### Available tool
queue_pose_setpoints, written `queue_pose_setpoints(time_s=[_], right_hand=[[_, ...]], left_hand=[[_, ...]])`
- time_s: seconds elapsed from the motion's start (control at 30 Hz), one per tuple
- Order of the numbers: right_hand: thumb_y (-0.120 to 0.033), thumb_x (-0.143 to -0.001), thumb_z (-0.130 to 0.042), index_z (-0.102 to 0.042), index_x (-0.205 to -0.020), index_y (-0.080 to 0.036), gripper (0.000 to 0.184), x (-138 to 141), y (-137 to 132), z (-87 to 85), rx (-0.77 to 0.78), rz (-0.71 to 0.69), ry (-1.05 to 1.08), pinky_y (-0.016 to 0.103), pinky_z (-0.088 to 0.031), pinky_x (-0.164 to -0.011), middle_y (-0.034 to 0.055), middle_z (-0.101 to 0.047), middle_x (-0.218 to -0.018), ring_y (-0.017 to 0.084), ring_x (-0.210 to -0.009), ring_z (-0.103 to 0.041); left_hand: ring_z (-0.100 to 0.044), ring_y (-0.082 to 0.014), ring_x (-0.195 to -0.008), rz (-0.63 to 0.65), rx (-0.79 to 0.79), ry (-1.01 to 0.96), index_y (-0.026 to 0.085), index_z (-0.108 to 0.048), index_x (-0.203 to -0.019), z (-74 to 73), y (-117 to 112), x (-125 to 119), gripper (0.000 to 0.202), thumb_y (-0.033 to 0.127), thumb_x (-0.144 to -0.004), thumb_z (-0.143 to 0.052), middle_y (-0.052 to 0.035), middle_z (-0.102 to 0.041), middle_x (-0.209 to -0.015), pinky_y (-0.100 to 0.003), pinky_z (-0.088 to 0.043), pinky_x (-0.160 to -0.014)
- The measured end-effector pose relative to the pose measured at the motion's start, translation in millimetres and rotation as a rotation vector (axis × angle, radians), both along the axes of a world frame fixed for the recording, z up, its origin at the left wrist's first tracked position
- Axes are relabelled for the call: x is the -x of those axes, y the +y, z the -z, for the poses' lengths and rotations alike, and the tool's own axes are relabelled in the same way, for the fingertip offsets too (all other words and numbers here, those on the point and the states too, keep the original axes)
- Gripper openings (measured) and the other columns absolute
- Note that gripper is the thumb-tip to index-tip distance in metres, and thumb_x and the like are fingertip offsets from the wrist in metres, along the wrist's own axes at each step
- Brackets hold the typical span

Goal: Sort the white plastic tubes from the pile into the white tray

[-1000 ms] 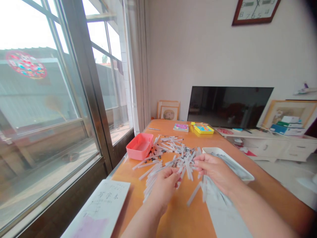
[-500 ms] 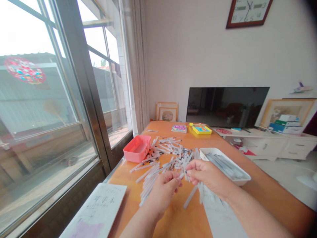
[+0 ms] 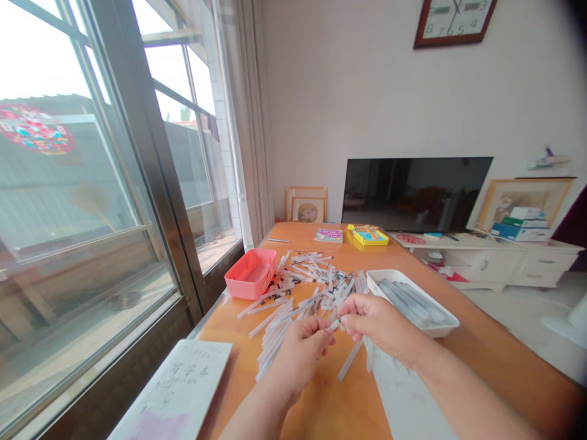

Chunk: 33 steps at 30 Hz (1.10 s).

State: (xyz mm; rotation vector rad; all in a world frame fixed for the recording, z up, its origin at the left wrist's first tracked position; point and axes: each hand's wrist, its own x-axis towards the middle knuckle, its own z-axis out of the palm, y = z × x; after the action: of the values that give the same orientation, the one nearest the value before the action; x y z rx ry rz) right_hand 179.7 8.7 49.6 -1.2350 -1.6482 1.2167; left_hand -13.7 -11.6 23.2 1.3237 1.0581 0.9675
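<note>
My left hand [image 3: 309, 342] is closed in a pinch on a translucent white pen barrel [image 3: 334, 325], of which only a short end shows. My right hand [image 3: 367, 316] pinches a small dark pen part [image 3: 340, 319] against that end; the fingers hide most of it. Just beyond both hands lies a loose pile of pen barrels [image 3: 275, 339], mixed with small black pieces [image 3: 275, 297]. One single barrel [image 3: 350, 362] rests on the table below my right hand. Beside that hand, a white tray [image 3: 452, 327] holds several grey, filled-looking pens [image 3: 413, 302].
A pink plastic basket [image 3: 238, 290] stands left of the pile. A notebook [image 3: 183, 382] lies at the near left, and a white sheet [image 3: 403, 397] under my right forearm. Farther back on the wooden table [image 3: 339, 409] are a booklet [image 3: 329, 235], a yellow box [image 3: 368, 236] and a pen [image 3: 279, 240].
Both hands have come slightly closer together, the right one moving a little left, bringing the dark part to the barrel's end. The whole view has shifted slightly.
</note>
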Motion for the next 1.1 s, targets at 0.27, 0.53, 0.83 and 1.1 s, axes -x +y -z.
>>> queue_pose_setpoints(time_s=[0.27,0.53,0.83,1.1], right_hand=[[-0.024,-0.080,-0.063,-0.066,-0.086,-0.018,0.009,2.0,-1.1,-0.7,0.009,-0.013,0.037,0.025,-0.050,-0.060,-0.0024,-0.064,-0.072,0.012,-0.063,-0.060],[-0.029,-0.081,-0.066,-0.068,-0.089,-0.018,0.013,0.5,-3.3,-2.5,0.037,-0.066,0.030,0.026,-0.051,-0.064,-0.0018,-0.066,-0.071,0.014,-0.066,-0.062],[-0.031,-0.085,-0.065,-0.067,-0.089,-0.017,0.015,-4.4,-3.2,-1.4,0.058,-0.080,-0.052,0.025,-0.052,-0.063,0.0006,-0.070,-0.073,0.014,-0.065,-0.065],[-0.056,-0.095,-0.055,-0.059,-0.078,-0.020,0.040,-4.8,-1.6,7.1,0.048,-0.087,-0.226,0.022,-0.039,-0.052,-0.0011,-0.064,-0.066,0.011,-0.055,-0.054]], left_hand=[[-0.051,-0.0147,-0.066,0.023,-0.008,-0.005,0.018,-0.074,-0.084,0.5,1.2,1.2,0.019,0.035,-0.082,-0.066,-0.0033,-0.068,-0.076,-0.028,-0.037,-0.066],[-0.050,-0.0146,-0.065,0.037,0.005,0.005,0.019,-0.074,-0.078,-1.0,2.5,3.0,0.019,0.037,-0.081,-0.069,-0.0029,-0.068,-0.074,-0.028,-0.037,-0.067],[-0.047,-0.0149,-0.065,0.097,-0.065,0.022,0.019,-0.071,-0.076,1.2,-0.3,6.7,0.034,0.051,-0.086,-0.067,-0.0026,-0.064,-0.072,-0.028,-0.034,-0.064],[-0.039,-0.0144,-0.064,0.129,-0.151,0.081,0.019,-0.069,-0.075,-3.1,-2.0,4.8,0.036,0.053,-0.087,-0.066,0.0011,-0.052,-0.066,-0.027,-0.029,-0.062]])
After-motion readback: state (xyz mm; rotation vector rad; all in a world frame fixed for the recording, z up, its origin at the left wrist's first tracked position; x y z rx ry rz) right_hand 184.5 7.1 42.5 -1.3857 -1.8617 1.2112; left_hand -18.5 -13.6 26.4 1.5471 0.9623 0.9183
